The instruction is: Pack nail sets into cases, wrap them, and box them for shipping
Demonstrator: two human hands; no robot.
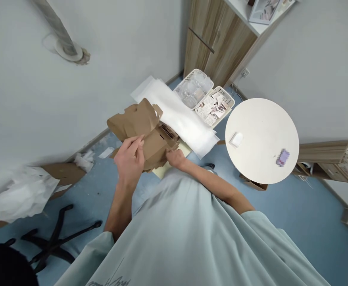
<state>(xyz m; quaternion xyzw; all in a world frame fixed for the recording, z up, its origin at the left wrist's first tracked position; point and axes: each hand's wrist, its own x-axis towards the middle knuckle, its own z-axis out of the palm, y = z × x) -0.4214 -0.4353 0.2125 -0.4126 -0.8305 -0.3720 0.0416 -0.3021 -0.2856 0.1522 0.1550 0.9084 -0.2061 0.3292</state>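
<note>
A brown cardboard box (152,149), partly folded with its lid flap (135,119) standing up, is in front of me. My left hand (129,157) is closed on the box's near left side, thumb and fingers pinched together. On the right, my right hand (175,158) has its fingers curled round the box's near right edge. Just behind the box shows a stack of flat cardboard pieces (168,130), partly hidden by it. White foam sheets (179,115) lie beyond, to the right of the flap.
Two white plastic baskets stand farther back: one with clear plastic packs (193,90), the other with printed cards (214,107). A round white table (263,127) stands at the right. To the left are a cardboard box with white wrapping (27,190) and a black chair base (53,242).
</note>
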